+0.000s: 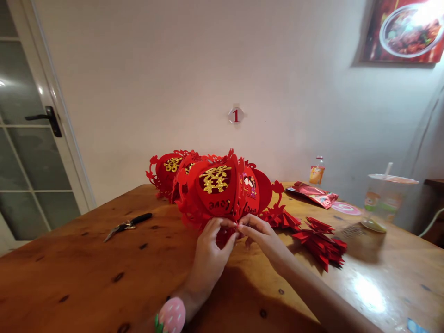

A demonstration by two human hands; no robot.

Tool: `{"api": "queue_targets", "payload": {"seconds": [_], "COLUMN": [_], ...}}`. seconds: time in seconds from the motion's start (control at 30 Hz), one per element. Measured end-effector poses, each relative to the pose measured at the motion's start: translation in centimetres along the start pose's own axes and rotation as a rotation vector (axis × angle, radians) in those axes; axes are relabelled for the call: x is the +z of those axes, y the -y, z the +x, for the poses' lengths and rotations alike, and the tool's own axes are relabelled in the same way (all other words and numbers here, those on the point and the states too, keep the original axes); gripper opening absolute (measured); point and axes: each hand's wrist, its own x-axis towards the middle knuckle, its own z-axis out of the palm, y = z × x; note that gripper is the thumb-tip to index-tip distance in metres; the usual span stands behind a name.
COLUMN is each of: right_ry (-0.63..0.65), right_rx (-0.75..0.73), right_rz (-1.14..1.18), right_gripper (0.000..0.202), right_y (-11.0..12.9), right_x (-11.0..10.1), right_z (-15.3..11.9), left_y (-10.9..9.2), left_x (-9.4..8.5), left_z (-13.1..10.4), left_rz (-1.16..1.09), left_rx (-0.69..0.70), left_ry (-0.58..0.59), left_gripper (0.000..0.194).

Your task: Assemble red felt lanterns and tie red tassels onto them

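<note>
On the wooden desk (86, 277), we pinch the near edge of the red paper lantern (222, 198), lying just beyond our fingers (255, 223), with left hand (210, 249) and right hand (268, 238), seemingly so its panels stay together.

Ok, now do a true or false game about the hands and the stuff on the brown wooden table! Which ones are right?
1. The left hand and right hand meet at the near side of the front red paper lantern. True.
2. The black-handled metal tool lies to the right of that lantern. False: it lies to the left.
3. A see-through plastic cup with a straw stands on the brown wooden table. True.
4. The pink strawberry-shaped wristband is on the right wrist. False: it is on the left wrist.
5. The round sign on the pale wall shows a red 1. True.
</note>
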Motion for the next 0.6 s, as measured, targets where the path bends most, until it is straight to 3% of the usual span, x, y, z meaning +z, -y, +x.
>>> {"api": "queue_targets", "payload": {"seconds": [0.23, 0.6], "right_ry": [0.005, 0.083], "right_rx": [0.022, 0.048], "right_rz": [0.029, 0.015], "right_gripper": [0.018, 0.021], "right_y": [0.26, -0.24], "right_x": [0.09, 0.02], "right_z": [-0.11, -0.11], "left_y": [-0.24, 0.00], "left_x": [-0.24, -0.20], "left_z": [0.20, 0.11], "left_rz": [-0.005, -0.034], "left_rx": [0.020, -0.062], "left_ry": [-0.019, 0.006], "left_gripper": [0.008, 0.009]}}
